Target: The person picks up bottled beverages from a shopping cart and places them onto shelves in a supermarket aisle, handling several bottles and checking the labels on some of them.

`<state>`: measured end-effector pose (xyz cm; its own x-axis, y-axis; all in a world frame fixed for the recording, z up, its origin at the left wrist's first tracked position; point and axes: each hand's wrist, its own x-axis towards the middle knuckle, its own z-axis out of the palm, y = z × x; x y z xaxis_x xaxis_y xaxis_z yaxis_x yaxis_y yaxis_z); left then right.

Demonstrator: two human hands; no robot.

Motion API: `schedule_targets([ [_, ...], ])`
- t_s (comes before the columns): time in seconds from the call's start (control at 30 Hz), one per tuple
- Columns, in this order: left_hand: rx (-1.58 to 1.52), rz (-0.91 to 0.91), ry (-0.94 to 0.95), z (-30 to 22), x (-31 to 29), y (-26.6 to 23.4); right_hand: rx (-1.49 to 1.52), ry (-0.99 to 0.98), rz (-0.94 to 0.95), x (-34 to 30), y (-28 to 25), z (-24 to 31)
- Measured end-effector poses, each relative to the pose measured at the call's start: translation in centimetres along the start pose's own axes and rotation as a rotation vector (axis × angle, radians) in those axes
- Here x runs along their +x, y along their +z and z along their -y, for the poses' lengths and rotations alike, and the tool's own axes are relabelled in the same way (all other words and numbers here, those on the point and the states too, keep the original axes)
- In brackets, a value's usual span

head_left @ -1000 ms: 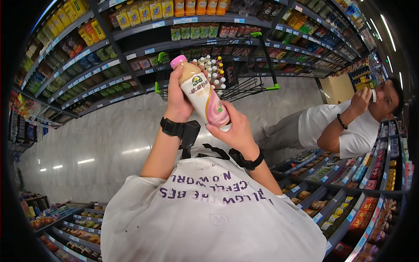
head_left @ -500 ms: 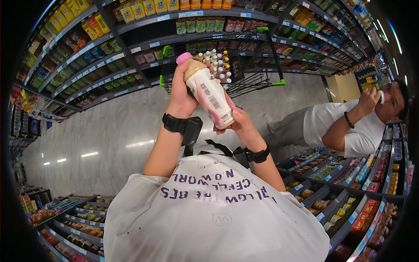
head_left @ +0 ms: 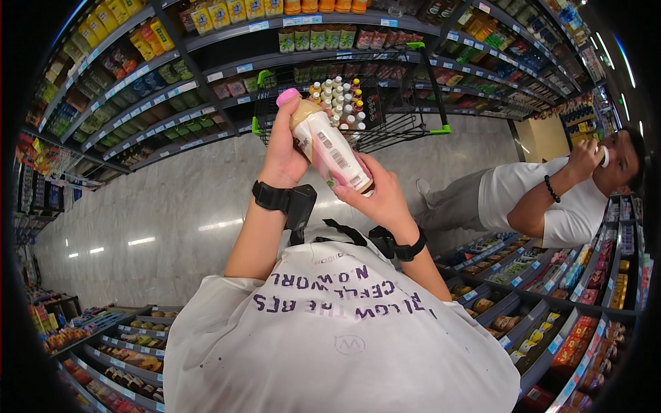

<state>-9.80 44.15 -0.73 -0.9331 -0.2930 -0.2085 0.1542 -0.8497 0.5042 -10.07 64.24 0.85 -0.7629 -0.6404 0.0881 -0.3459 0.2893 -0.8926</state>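
A plastic drink bottle with a pink cap and a white and pink label is held tilted in front of me, its cap toward the upper left. My left hand wraps round the bottle near its neck. Around the base, my right hand is closed with the thumb lying across the label's lower end. The fingers behind the bottle are partly hidden. Printed panels on the label face up toward me. Both wrists carry black straps with small black devices.
Beyond my hands stands a shopping cart with green corners, holding several bottles. Behind it run shelves of packaged drinks. At right, a person in a white shirt holds something to the mouth. More shelves flank me; grey floor lies left.
The right hand has shifted its grip on the bottle's base, with its thumb and fingers now higher round it. The bottle has turned slightly, and the label's printed panel has rotated.
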Motion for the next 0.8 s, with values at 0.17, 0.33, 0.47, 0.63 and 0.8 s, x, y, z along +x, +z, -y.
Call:
schedule_targets([
  [0.17, -0.03, 0.066, -0.056, -0.5, -0.4, 0.3, 0.169, 0.003, 0.023, 0.0, 0.1, -1.3],
  [0.33, -0.075, 0.14, -0.026, -0.8, -0.4, 0.2, 0.96, 0.306, 0.275, 0.1, -0.2, -3.2],
  [0.47, -0.088, 0.008, -0.064, -0.4, 0.2, -0.6, 1.068, 0.383, 0.292, 0.3, -0.1, -3.8],
  [0.63, -0.083, -0.008, -0.005, -0.3, 0.6, -1.6, 0.918, 0.421, 0.228, 0.2, 0.2, -3.5],
  [0.8, -0.064, -0.052, 0.045, -0.4, 0.3, -1.7, 0.548, 0.273, 0.016, 0.1, 0.8, -3.1],
])
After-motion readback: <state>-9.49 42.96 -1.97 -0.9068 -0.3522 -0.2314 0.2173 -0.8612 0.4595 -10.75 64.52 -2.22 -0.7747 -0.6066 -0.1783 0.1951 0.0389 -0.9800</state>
